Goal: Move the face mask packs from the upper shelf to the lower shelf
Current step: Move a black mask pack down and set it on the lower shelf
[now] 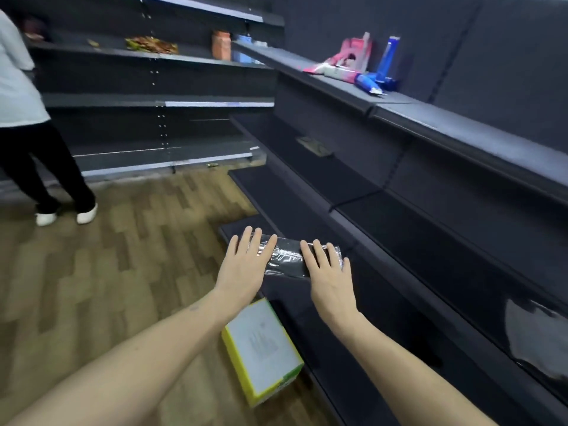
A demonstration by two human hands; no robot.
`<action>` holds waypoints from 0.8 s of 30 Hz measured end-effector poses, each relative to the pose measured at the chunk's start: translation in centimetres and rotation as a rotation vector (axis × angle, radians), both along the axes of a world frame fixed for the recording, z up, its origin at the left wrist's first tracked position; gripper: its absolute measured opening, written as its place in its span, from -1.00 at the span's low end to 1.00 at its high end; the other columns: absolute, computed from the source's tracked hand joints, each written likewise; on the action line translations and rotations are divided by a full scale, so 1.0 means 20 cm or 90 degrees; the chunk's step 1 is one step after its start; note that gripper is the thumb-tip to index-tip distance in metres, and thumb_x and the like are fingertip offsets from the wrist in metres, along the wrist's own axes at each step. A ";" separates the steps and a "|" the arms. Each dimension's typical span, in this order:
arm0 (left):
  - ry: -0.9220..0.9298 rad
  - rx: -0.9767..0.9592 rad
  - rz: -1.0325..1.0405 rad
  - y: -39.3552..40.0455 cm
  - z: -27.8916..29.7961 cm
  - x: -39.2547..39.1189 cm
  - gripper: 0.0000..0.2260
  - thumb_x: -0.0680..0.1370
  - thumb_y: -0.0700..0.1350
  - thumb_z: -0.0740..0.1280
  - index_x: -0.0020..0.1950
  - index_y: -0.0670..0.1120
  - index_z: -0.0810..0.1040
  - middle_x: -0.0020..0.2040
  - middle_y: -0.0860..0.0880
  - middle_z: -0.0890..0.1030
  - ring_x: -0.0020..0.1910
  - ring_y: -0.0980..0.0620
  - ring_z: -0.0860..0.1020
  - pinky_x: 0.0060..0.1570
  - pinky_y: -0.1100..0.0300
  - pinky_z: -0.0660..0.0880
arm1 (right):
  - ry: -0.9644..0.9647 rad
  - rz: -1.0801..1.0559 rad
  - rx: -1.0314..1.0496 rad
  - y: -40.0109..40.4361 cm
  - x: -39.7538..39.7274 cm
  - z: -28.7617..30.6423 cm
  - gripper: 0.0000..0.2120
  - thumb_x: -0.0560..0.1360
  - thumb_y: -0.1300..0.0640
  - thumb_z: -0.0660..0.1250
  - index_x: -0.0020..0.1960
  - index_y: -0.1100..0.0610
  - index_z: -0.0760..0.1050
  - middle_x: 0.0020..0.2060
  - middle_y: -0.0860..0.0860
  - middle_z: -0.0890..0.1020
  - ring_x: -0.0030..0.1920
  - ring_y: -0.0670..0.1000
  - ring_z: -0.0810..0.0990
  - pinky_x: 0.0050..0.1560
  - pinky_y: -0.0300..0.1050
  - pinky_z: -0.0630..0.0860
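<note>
Hands are seen from the head view, both laid flat with fingers straight and spread. The left hand and the right hand are pressed on a pack, a clear shiny wrapper with dark contents, one hand over each end, the middle of it bare between them. Nothing is gripped by either hand; the fingers are only rested on top.

The pack is lain on the low shelf, a dark ledge near the floor, close to its front left corner. A yellow and white box is stood tilted on the wood floor, nearer the camera than the pack and just beside the same shelf's front edge.

Well above and beyond the pack, an upper shelf is seen, with pink packets and blue tubes gathered toward its far end. Whether further mask packs are among them cannot be told through the blur.

Far left of the pack, a person in a pale top, dark trousers and white shoes is stood before other dark shelving.
</note>
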State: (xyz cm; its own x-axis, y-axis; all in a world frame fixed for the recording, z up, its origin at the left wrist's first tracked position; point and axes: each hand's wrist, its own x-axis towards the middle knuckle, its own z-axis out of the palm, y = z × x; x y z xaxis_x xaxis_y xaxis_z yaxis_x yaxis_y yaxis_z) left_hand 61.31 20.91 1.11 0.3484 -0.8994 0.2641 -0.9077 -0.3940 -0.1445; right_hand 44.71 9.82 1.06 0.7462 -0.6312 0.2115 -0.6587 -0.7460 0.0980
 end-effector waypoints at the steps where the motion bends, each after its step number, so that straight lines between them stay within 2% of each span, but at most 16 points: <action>1: -0.009 0.004 0.008 0.02 0.00 0.11 -0.34 0.56 -0.17 0.24 0.62 -0.04 0.06 0.57 -0.23 0.20 0.56 -0.25 0.14 0.48 -0.14 0.18 | -0.001 0.008 0.006 0.01 0.12 0.00 -0.18 0.35 0.39 0.40 0.56 0.10 0.25 0.44 0.16 0.43 0.40 0.29 0.42 0.18 0.35 0.48; 5: 0.006 0.031 0.047 0.13 0.00 0.60 -0.38 0.59 -0.14 0.19 0.62 -0.05 0.03 0.55 -0.23 0.23 0.53 -0.24 0.20 0.45 -0.11 0.20 | 0.003 0.047 0.037 0.08 0.63 -0.01 -0.21 0.39 0.38 0.32 0.57 0.09 0.20 0.45 0.16 0.42 0.42 0.30 0.40 0.19 0.36 0.47; 8: 0.017 0.078 0.061 0.19 0.00 0.89 -0.38 0.64 -0.15 0.11 0.63 -0.06 -0.13 0.58 -0.22 0.13 0.55 -0.21 0.12 0.45 -0.05 0.17 | 0.006 0.071 0.062 0.12 0.93 0.00 -0.30 0.49 0.29 0.16 0.61 0.07 0.13 0.52 0.15 0.32 0.50 0.28 0.29 0.32 0.36 0.37; 13: 0.039 0.099 0.097 0.21 -0.02 1.28 -0.39 0.65 -0.15 0.08 0.62 -0.07 -0.18 0.59 -0.23 0.07 0.55 -0.22 0.07 0.43 -0.01 0.18 | 0.006 0.113 0.065 0.07 1.35 -0.07 -0.23 0.46 0.38 0.29 0.60 0.05 0.16 0.51 0.13 0.35 0.48 0.26 0.32 0.30 0.33 0.39; 19: 0.056 0.113 0.120 0.05 -0.06 1.67 -0.36 0.65 -0.16 0.12 0.62 -0.08 -0.20 0.60 -0.22 0.01 0.58 -0.21 -0.02 0.47 0.01 0.16 | 0.019 0.150 0.077 -0.12 1.77 -0.13 -0.24 0.54 0.39 0.16 0.64 0.02 -0.02 0.58 0.10 0.18 0.57 0.23 0.12 0.45 0.31 0.21; 24: 0.052 0.111 0.111 -0.25 -0.08 2.03 -0.37 0.65 -0.18 0.10 0.62 -0.07 -0.19 0.60 -0.21 0.02 0.58 -0.20 -0.03 0.46 0.03 0.17 | -0.025 0.150 0.097 -0.43 2.14 -0.19 -0.31 0.54 0.37 0.19 0.61 0.04 0.12 0.54 0.10 0.29 0.52 0.22 0.26 0.33 0.20 0.39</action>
